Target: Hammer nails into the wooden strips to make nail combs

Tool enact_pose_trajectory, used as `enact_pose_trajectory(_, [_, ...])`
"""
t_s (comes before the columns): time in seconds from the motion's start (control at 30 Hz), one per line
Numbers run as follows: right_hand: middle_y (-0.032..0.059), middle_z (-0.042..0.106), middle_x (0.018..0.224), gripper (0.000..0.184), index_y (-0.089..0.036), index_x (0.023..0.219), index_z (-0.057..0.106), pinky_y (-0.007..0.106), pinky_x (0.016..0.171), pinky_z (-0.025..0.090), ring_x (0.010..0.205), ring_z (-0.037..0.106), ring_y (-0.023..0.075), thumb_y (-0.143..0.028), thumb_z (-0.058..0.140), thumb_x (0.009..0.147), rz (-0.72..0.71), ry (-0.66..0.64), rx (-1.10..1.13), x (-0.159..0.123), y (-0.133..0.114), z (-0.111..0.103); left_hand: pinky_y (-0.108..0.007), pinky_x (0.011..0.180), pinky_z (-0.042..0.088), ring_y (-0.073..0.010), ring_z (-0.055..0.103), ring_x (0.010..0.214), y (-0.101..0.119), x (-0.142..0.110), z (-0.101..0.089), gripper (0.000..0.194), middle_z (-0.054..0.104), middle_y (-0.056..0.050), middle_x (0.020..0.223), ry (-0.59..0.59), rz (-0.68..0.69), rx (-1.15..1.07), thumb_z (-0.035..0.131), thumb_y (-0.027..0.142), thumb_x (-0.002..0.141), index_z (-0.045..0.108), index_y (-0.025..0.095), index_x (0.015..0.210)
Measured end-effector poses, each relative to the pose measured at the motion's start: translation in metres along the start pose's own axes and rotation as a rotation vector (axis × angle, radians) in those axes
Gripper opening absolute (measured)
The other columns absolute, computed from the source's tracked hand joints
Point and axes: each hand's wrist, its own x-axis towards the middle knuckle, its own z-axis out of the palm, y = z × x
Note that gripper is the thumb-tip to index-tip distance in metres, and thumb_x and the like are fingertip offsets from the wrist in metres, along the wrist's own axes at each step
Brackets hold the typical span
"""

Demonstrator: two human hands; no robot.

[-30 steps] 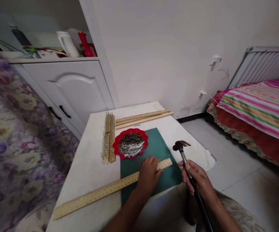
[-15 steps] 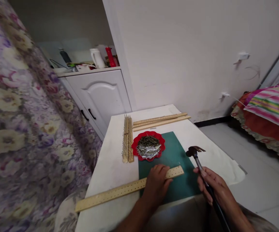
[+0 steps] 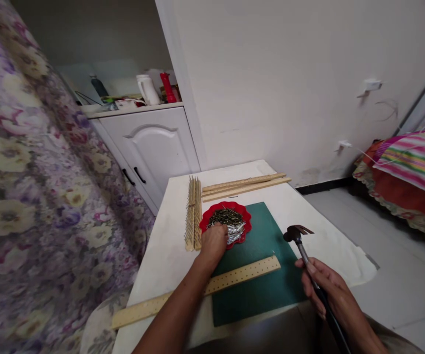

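Note:
My left hand (image 3: 215,242) reaches over the near left rim of a red scalloped bowl (image 3: 247,216). Its fingers are curled down at the nails (image 3: 230,215) inside; the fingertips are hidden, and I cannot make out what they hold. In my right hand (image 3: 323,282) is a claw hammer (image 3: 296,234), gripped by its handle, head up, right of the green mat (image 3: 267,236). A wooden strip (image 3: 247,273) with rows of small holes or dots lies slantwise across mat and table, partly behind my left forearm. One small nail stands near its right end.
Wooden strips bristling with upright nails (image 3: 193,216) lie left of the bowl, points up. Plain wooden strips (image 3: 245,187) lie along the back of the white table (image 3: 153,275). A flowered curtain (image 3: 50,196) hangs at left, and a bed (image 3: 411,172) stands at right.
My left hand has let go of the perforated wooden strip and moved up and left to the nails in the bowl. The right hand still holds the hammer in nearly the same place.

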Motion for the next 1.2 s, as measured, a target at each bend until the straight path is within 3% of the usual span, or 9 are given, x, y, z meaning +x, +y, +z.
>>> enact_pose_trajectory(0.27, [-0.0061,0.059,0.050,0.028,-0.020,0.094,0.057,0.012,0.024,0.032,0.024,0.036,0.0021,-0.045,0.056,0.083,0.000,-0.018,0.006,0.000,-0.001,0.000,-0.028,0.064,0.040,-0.0192,0.060,0.075,0.004,-0.008,0.002,0.027,0.063,-0.009,0.089,0.029,-0.004,0.066,0.040,0.022,0.088,0.066,0.014,0.089])
enact_pose_trajectory(0.5, [-0.0071,0.058,0.050,0.027,-0.019,0.095,0.053,0.011,0.026,0.029,0.024,0.035,0.0011,-0.044,0.055,0.084,-0.048,-0.050,-0.016,-0.003,0.001,0.002,-0.027,0.063,0.040,-0.0179,0.058,0.079,0.009,-0.030,-0.018,0.027,0.058,-0.006,0.094,0.122,0.018,0.084,0.033,0.024,0.091,0.060,0.020,0.090])
enact_pose_trajectory(0.6, [-0.0079,0.058,0.050,0.028,-0.020,0.094,0.051,0.011,0.026,0.023,0.024,0.034,0.0006,-0.043,0.060,0.081,-0.074,-0.026,-0.082,-0.003,0.005,0.004,-0.026,0.065,0.040,-0.0170,0.056,0.081,0.030,-0.056,-0.020,0.026,0.057,-0.004,0.092,0.182,0.072,-0.067,0.031,0.025,0.092,0.057,0.021,0.089])
enact_pose_trajectory(0.77, [-0.0087,0.057,0.052,0.027,-0.021,0.093,0.050,0.012,0.027,0.019,0.024,0.031,-0.0005,-0.041,0.063,0.079,-0.124,0.040,-0.137,-0.007,0.015,0.010,-0.024,0.069,0.041,-0.0143,0.054,0.080,0.085,-0.100,-0.001,0.020,0.057,-0.003,0.088,0.075,0.413,-0.523,0.034,0.023,0.092,0.053,0.021,0.086])
enact_pose_trajectory(0.87, [-0.0104,0.054,0.051,0.026,-0.022,0.091,0.049,0.012,0.027,0.018,0.024,0.029,-0.0007,-0.041,0.062,0.079,-0.115,0.036,-0.123,-0.011,0.016,0.013,-0.024,0.068,0.040,-0.0146,0.054,0.078,0.104,-0.110,0.008,0.018,0.057,-0.003,0.084,0.064,0.482,-0.621,0.038,0.020,0.089,0.054,0.020,0.082])
enact_pose_trajectory(0.97, [-0.0110,0.053,0.049,0.024,-0.021,0.090,0.049,0.011,0.029,0.017,0.024,0.028,-0.0007,-0.039,0.061,0.081,-0.116,0.022,-0.102,-0.015,0.012,0.013,-0.023,0.066,0.039,-0.0138,0.053,0.073,0.111,-0.113,0.013,0.015,0.057,-0.002,0.077,0.057,0.431,-0.762,0.044,0.019,0.086,0.055,0.020,0.076])
enact_pose_trajectory(1.2, [-0.0074,0.061,0.054,0.026,-0.021,0.090,0.049,0.012,0.028,0.023,0.024,0.033,0.0004,-0.039,0.063,0.079,-0.106,0.018,-0.002,-0.014,0.009,0.009,-0.022,0.057,0.041,-0.0106,0.052,0.057,0.120,-0.114,0.034,0.008,0.056,0.003,0.061,-0.070,0.071,-1.438,0.056,0.024,0.077,0.060,0.017,0.076])
